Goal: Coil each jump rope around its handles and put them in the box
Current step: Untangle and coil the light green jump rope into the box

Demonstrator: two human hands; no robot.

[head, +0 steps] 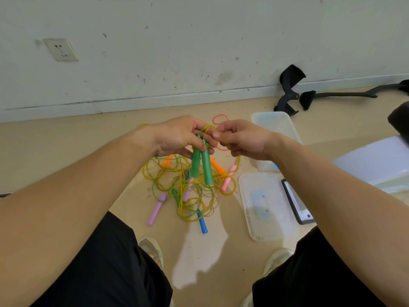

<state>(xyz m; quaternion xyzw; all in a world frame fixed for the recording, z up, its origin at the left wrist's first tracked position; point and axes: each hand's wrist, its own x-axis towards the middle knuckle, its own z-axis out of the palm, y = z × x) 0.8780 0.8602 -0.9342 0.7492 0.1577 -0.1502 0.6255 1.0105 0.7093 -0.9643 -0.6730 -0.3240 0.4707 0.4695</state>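
**A:** Which step am I looking at?

**B:** On my feed, the start of coiling one rope. The floor (66, 151) carries everything. The clear box (276, 120) stands open, and I cannot make out its contents. Its lid (265, 229) lies just this side of the box.

**A:** And the ropes?

**B:** The tangle (190, 196) lies left of the box, with pink, blue and orange handles mixed in. Above it, also left of the box, the left hand (177, 136) grips the two green handles (202, 165) side by side. The right hand (243, 140), nearer the box, pinches the yellow-green rope (208, 128) at their top ends.

**A:** Next?

**B:** I judge it calls for a first wrap: hold the handles clamped, lead the rope round them taut, and draw slack from the tangle without dragging the others.
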